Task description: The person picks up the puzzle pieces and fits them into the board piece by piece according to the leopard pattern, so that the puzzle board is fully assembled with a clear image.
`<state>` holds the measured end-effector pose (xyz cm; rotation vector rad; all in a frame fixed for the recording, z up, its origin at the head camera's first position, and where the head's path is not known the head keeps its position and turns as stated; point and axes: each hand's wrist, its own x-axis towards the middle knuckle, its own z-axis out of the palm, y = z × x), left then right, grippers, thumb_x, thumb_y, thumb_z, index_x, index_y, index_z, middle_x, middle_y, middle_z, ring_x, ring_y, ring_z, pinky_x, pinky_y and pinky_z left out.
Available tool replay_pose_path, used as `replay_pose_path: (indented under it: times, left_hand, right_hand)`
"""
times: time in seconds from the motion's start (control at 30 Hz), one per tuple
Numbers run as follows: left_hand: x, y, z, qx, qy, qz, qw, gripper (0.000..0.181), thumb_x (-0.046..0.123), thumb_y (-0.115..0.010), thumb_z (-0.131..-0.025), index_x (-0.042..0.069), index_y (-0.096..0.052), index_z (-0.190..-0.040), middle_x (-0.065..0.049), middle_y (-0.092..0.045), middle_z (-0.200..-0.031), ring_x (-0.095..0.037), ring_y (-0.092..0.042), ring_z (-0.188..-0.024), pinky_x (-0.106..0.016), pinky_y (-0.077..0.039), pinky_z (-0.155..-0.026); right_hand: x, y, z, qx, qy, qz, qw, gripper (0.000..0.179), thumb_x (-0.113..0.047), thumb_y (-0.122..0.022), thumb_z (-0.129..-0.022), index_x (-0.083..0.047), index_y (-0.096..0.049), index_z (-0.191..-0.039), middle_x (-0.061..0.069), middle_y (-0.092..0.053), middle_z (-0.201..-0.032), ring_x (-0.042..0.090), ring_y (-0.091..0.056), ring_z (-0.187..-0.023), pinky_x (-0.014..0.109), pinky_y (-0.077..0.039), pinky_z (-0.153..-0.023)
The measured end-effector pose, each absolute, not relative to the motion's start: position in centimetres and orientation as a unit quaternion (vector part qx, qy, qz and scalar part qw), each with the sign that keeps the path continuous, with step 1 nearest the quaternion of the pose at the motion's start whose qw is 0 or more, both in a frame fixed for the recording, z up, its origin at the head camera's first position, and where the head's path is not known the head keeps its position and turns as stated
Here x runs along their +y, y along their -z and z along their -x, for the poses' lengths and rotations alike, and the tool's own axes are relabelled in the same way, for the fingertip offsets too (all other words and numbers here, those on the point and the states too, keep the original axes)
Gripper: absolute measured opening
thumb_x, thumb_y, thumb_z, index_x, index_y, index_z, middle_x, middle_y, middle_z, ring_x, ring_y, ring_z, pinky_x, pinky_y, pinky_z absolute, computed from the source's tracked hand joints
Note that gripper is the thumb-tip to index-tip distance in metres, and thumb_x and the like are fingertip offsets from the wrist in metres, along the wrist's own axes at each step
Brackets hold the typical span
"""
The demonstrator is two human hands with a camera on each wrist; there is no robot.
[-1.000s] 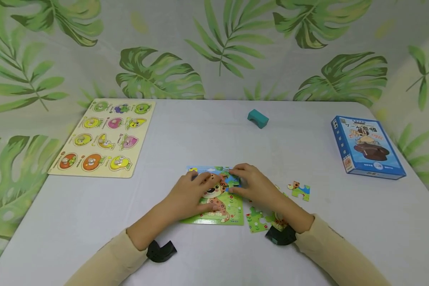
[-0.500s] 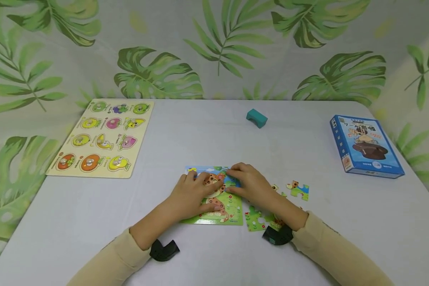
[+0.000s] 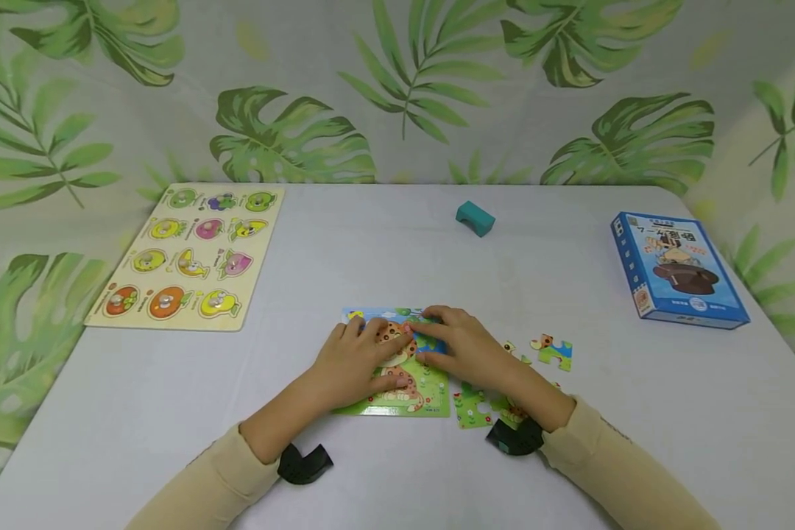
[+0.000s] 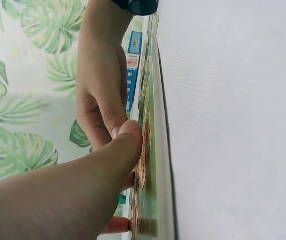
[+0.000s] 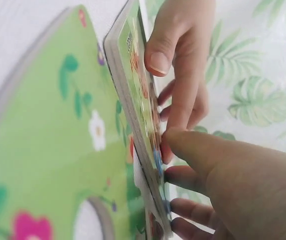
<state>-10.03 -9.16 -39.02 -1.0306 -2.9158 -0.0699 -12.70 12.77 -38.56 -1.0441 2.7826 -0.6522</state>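
Observation:
A jigsaw puzzle [image 3: 430, 394] with a spotted cartoon animal on green grass lies flat in the head view. My left hand [image 3: 350, 366] rests on its left side with spread fingers. At the puzzle's upper right, my right hand [image 3: 478, 352] touches the blue part with its fingertips. In the right wrist view, fingers of the right hand [image 5: 253, 180] lie along the puzzle's top near its edge. Both hands nearly meet in the left wrist view, where the left thumb [image 4: 127, 137] shows. Fingers hide parts of the picture.
Loose puzzle pieces [image 3: 472, 408] lie right of the puzzle, partly under the right forearm, with another piece [image 3: 556, 353] farther right. A fruit knob board [image 3: 255, 258] stands back left. A teal block [image 3: 475, 218] and a blue box [image 3: 682, 272] lie farther back.
The right hand has shifted slightly left over the puzzle, and its fingers have spread over the upper right corner. The left hand stays on the puzzle, almost unmoved.

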Motion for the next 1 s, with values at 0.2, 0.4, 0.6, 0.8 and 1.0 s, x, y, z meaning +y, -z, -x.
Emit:
replay_pose_path:
  times: [0.2, 0.4, 0.6, 0.8, 1.0]
  left_hand:
    - [-9.7, 39.2, 10.3, -0.942, 0.053, 0.332, 0.011, 0.062, 0.062, -0.038, -0.085, 0.029, -0.039, -0.137, -0.008, -0.042, -0.127, -0.032, -0.04, -0.109, -0.042, -0.038, -0.079]
    - [-11.7, 39.0, 10.4, -0.933, 0.147, 0.326, -0.037, 0.065, 0.054, -0.05, -0.085, 0.02, -0.037, -0.138, -0.006, -0.037, -0.134, -0.026, -0.032, -0.122, -0.041, -0.031, -0.097]
    - [-14.3, 38.6, 9.6, -0.938, 0.197, 0.277, -0.069, 0.072, 0.052, -0.057, -0.081, 0.012, -0.036, -0.138, -0.01, -0.03, -0.139, -0.025, -0.025, -0.128, -0.041, -0.029, -0.1]
    - [-16.5, 39.0, 9.1, -0.935, 0.213, 0.272, -0.081, 0.08, 0.054, -0.061, -0.077, 0.014, -0.033, -0.14, -0.009, -0.028, -0.141, -0.028, -0.023, -0.129, -0.044, -0.025, -0.102]
    - [-17.1, 39.6, 9.1, -0.928, 0.227, 0.283, -0.081, 0.081, 0.057, -0.06, -0.076, 0.018, -0.032, -0.14, -0.007, -0.026, -0.142, -0.027, -0.021, -0.129, -0.044, -0.023, -0.102]
  right_hand:
    - [12.9, 38.3, 12.7, 0.913, 0.211, 0.343, 0.059, 0.052, -0.04, -0.057, -0.086, -0.016, -0.047, -0.131, 0.01, -0.037, -0.135, 0.03, -0.032, -0.123, 0.048, -0.027, -0.098]
    - [12.8, 38.3, 12.6, 0.914, 0.214, 0.336, 0.078, 0.056, -0.04, -0.057, -0.086, -0.016, -0.043, -0.135, 0.011, -0.034, -0.137, 0.032, -0.027, -0.125, 0.05, -0.024, -0.099]
    - [12.7, 38.4, 12.5, 0.914, 0.215, 0.329, 0.1, 0.061, -0.042, -0.055, -0.086, -0.019, -0.036, -0.139, 0.011, -0.029, -0.14, 0.033, -0.023, -0.127, 0.051, -0.019, -0.1]
    - [12.6, 38.0, 12.2, 0.911, 0.231, 0.317, 0.123, 0.061, -0.042, -0.057, -0.085, -0.019, -0.037, -0.138, 0.012, -0.027, -0.141, 0.034, -0.021, -0.128, 0.053, -0.019, -0.1]
    - [13.0, 36.0, 11.4, 0.901, 0.281, 0.305, 0.126, 0.062, -0.039, -0.06, -0.085, -0.015, -0.037, -0.136, 0.011, -0.023, -0.143, 0.034, -0.019, -0.129, 0.058, -0.023, -0.097]
